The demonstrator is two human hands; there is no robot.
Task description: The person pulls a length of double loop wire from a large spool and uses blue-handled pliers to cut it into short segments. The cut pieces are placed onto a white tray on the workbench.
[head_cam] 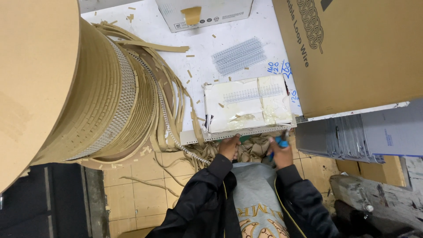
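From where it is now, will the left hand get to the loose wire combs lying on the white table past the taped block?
Probably yes. The left hand is at the table's near edge, and the wire combs lie farther back in the open. Only the low taped block sits between, so the hand would have to reach over it.

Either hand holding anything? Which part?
Right hand grips a blue-handled tool by its handle. Left hand rests at the wire strip on the table edge; grip unclear.

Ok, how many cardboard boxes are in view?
2. A white box sits at the top edge of the table; a big brown box fills the top right corner. Others may be hidden behind the wire spool on the left.
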